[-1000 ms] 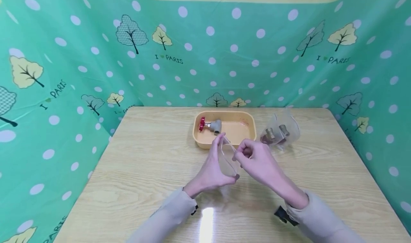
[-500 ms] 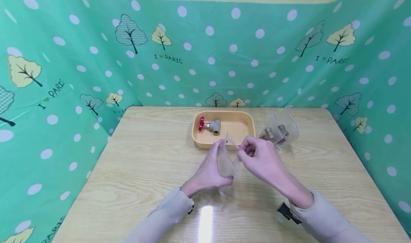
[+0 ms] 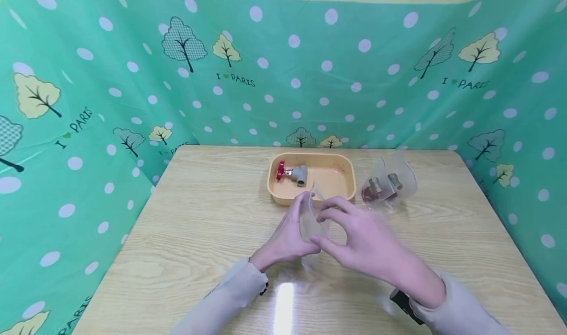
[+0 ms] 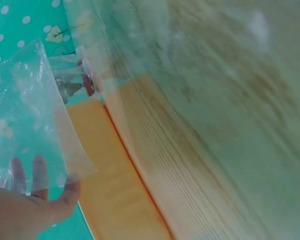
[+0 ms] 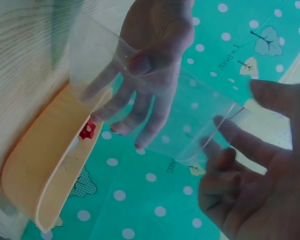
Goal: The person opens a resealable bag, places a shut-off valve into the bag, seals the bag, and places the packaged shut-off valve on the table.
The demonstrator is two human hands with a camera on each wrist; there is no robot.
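Note:
My left hand (image 3: 290, 234) holds a clear plastic zip bag (image 3: 308, 222) between thumb and fingers, above the table in front of the tray. In the right wrist view, the left thumb (image 5: 142, 64) lies on the near side of the bag (image 5: 190, 115) and its fingers show through it. My right hand (image 3: 361, 236) is at the bag's mouth, thumb and fingers spread apart. Its fingertips overlap the bag's zip edge in the right wrist view. I see nothing inside the bag.
Behind the hands stands a shallow peach-coloured tray (image 3: 332, 199) holding a grey valve (image 3: 300, 174) with a red handwheel. Right of it, another clear bag (image 3: 409, 177) contains metal-ended fittings with red parts. A patterned green curtain (image 3: 266, 79) encloses the wooden table (image 3: 199, 217).
The right hand has let its pinch on the bag's edge go and spread its fingers at the mouth. The left hand with the bag has shifted slightly, while tray and second bag stay put.

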